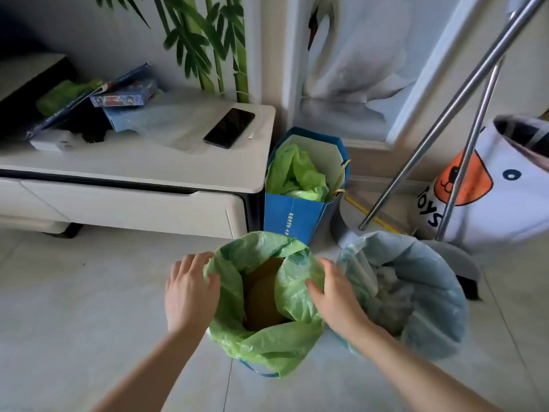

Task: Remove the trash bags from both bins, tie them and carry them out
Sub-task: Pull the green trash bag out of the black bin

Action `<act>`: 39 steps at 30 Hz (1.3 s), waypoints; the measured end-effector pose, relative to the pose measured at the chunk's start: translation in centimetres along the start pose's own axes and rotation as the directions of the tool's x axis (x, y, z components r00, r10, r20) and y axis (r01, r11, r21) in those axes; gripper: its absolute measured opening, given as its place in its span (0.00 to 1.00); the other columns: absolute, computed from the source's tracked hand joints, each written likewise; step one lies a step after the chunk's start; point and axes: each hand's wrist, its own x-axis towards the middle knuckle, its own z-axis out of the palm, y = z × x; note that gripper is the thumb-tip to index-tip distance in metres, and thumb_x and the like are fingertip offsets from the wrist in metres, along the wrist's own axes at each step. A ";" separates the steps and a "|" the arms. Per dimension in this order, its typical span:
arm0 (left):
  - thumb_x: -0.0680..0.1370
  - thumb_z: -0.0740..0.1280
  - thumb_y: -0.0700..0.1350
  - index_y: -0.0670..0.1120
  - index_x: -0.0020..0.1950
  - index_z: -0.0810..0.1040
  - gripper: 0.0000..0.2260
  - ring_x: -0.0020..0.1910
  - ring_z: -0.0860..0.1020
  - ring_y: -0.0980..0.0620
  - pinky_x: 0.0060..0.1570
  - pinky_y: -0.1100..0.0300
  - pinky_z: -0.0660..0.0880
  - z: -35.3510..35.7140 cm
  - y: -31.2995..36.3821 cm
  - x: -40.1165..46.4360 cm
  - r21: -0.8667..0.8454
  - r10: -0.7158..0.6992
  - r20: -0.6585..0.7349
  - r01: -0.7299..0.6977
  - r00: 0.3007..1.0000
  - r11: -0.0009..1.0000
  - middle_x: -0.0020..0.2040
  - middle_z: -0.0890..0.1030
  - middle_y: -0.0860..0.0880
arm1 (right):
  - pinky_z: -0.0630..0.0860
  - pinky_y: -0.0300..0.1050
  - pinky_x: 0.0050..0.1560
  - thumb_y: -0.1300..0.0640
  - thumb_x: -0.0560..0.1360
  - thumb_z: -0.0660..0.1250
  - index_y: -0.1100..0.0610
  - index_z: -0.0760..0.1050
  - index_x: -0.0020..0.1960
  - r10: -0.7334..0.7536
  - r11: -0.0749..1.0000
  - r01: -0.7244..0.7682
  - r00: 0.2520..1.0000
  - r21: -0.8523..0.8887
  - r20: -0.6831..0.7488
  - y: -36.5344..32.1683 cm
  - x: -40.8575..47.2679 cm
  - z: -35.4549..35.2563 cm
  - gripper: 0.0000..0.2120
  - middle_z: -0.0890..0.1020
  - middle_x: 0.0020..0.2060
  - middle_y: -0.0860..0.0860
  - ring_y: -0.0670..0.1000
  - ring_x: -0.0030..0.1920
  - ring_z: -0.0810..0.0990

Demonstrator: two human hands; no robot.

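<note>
Head view: left hand (190,292), right hand (335,295) rest fingers loosely spread on green bag (267,346) rim, nothing gripped.

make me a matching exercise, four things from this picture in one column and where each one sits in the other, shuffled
Things:
1. phone
2. green trash bag
3. blue paper bag
4. pale blue trash bag

Places:
A. on the floor against the end of the cabinet, green plastic inside
B. lining the bin between the left hand and right hand
C. on top of the white cabinet
D. lining the bin to the right of the right hand

Pairs: 1-C, 2-B, 3-A, 4-D
</note>
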 end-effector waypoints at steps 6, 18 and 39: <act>0.76 0.63 0.42 0.44 0.69 0.65 0.22 0.53 0.77 0.42 0.48 0.52 0.75 0.0 -0.9 -1.3 -0.167 -0.362 0.377 0.447 0.853 0.879 0.60 0.76 0.43 | 0.71 0.46 0.64 0.50 0.77 0.64 0.59 0.48 0.77 0.128 0.991 -0.122 0.986 -0.063 0.110 -0.3 -1.2 0.1 0.37 0.67 0.71 0.57 0.56 0.67 0.71; 0.76 0.64 0.32 0.40 0.61 0.68 0.14 0.38 0.78 0.43 0.40 0.53 0.74 -2.7 -4.6 -3.2 -0.348 -0.425 0.617 0.715 0.662 0.606 0.49 0.77 0.40 | 0.80 0.58 0.54 0.61 0.73 0.64 0.59 0.73 0.56 0.446 0.695 -0.590 0.802 0.411 0.397 0.3 -1.7 0.6 0.12 0.82 0.46 0.60 0.59 0.48 0.82; 0.76 0.65 0.36 0.41 0.42 0.76 0.03 0.45 0.79 0.41 0.52 0.50 0.79 -1.2 -4.0 -0.3 -0.347 -0.550 0.466 0.715 0.693 0.607 0.46 0.79 0.39 | 0.76 0.50 0.38 0.64 0.78 0.60 0.62 0.67 0.58 0.443 0.378 -0.703 0.709 0.603 0.549 -0.3 -0.2 -1.2 0.09 0.78 0.41 0.62 0.58 0.39 0.79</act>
